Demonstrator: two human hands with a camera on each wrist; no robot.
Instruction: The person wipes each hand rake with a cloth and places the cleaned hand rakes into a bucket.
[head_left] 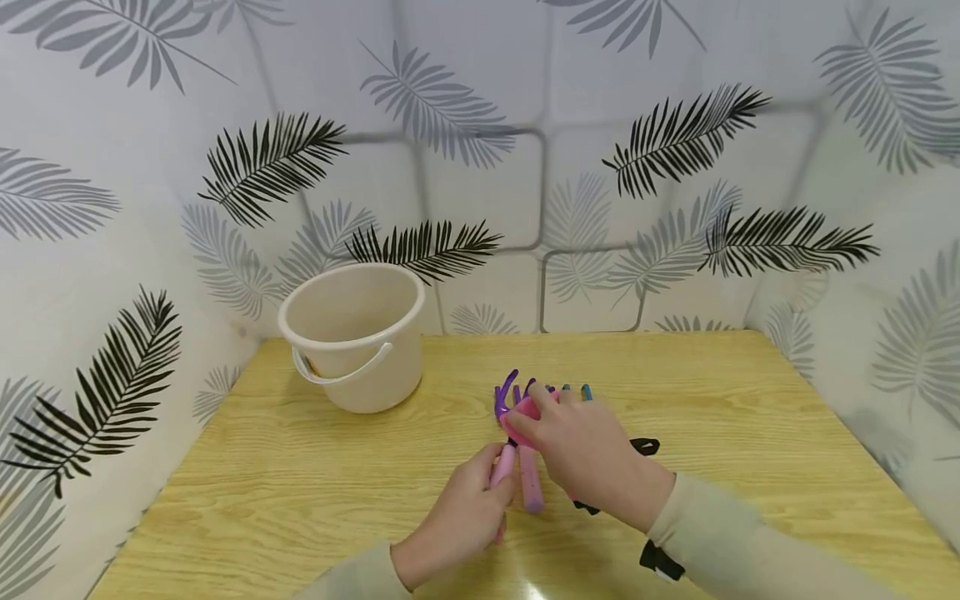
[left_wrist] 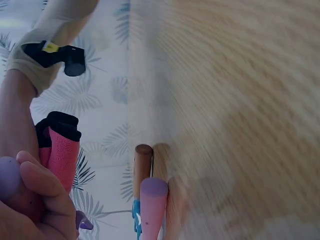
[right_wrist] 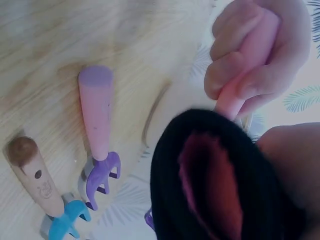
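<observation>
My left hand [head_left: 468, 500] grips the pink handle [head_left: 504, 467] of a small garden tool. Its purple pronged head [head_left: 504, 400] points away from me. In my right hand [head_left: 592, 450] is a pink cloth [head_left: 528, 408] with black edging, pressed around the base of that head. The right wrist view shows the cloth's black edge [right_wrist: 200, 122] close up, folded round a pink opening. Beneath the hands lie a hand rake [right_wrist: 96, 110] with a pink handle and purple prongs and a hand rake [right_wrist: 42, 185] with a brown handle and blue prongs.
A cream bucket [head_left: 405, 358] with a white handle stands at the back left of the wooden table [head_left: 300, 500]. A wall [head_left: 480, 192] with a leaf pattern rises behind the table. A black loop [head_left: 647, 447] shows just right of my right hand.
</observation>
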